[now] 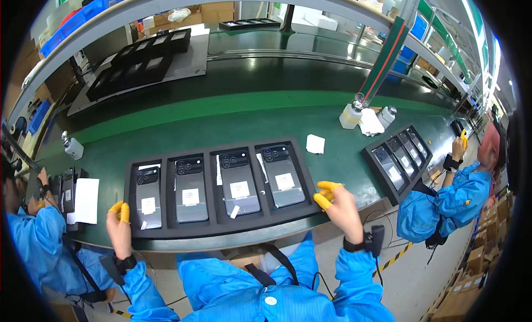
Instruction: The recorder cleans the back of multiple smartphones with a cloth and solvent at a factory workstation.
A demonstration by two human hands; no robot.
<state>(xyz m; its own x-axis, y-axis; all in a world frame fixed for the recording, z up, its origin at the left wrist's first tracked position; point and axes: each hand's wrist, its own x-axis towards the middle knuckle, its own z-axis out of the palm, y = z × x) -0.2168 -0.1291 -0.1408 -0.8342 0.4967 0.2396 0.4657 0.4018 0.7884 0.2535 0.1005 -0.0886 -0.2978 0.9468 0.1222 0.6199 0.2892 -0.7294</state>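
A black tray (213,228) lies at the front edge of the green workbench. Its slots hold several dark smartphones, backs up, each with a white label: a narrower phone (148,192) on the left, then a phone (190,208), another (239,175), and the rightmost phone (284,196). Small white tabs stick out at some of them. My left hand (119,228), with yellow finger cots, is closed at the tray's left end. At the opposite end my right hand (341,208), also in yellow cots, has its fingers curled against the tray's side.
A white paper square (315,144) lies behind the tray. Pump bottles stand at the left (72,146) and right (351,116). Another phone tray (396,161) is at the right, beside a co-worker (443,203). A second co-worker (39,239) sits at the left near a white sheet (87,201).
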